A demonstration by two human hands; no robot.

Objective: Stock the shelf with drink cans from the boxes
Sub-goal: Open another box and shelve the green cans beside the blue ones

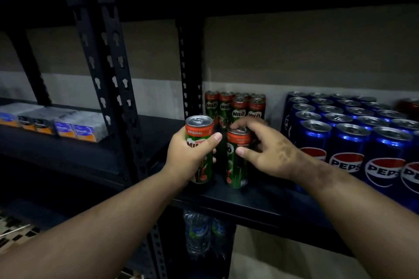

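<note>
1. Black metal shelving [238, 201] with slotted uprights fills a dim view, with a pale wall behind it.
2. At 3 o'clock a block of blue Pepsi cans [349, 142] stands upright in rows on the same shelf board as the task's cans.
3. At 9 o'clock, on the neighbouring bay, a row of blue-and-orange wrapped packs [56, 123] lies along the shelf edge.
4. At 6 o'clock, on the level below, clear water bottles [204, 233] stand in shadow.
5. Near centre, toward 12 o'clock, a cluster of Milo cans [235, 106] stands upright at the back of the shelf.
6. The left hand [190, 156] has its fingers and thumb curled tight around a left Milo can [199, 129], upright at the front edge; whether its base touches the shelf cannot be told.
7. The right hand [269, 149] pinches a right Milo can [237, 163], fingers over its top and thumb on its side; it stands on the shelf just beside the left one.
</note>
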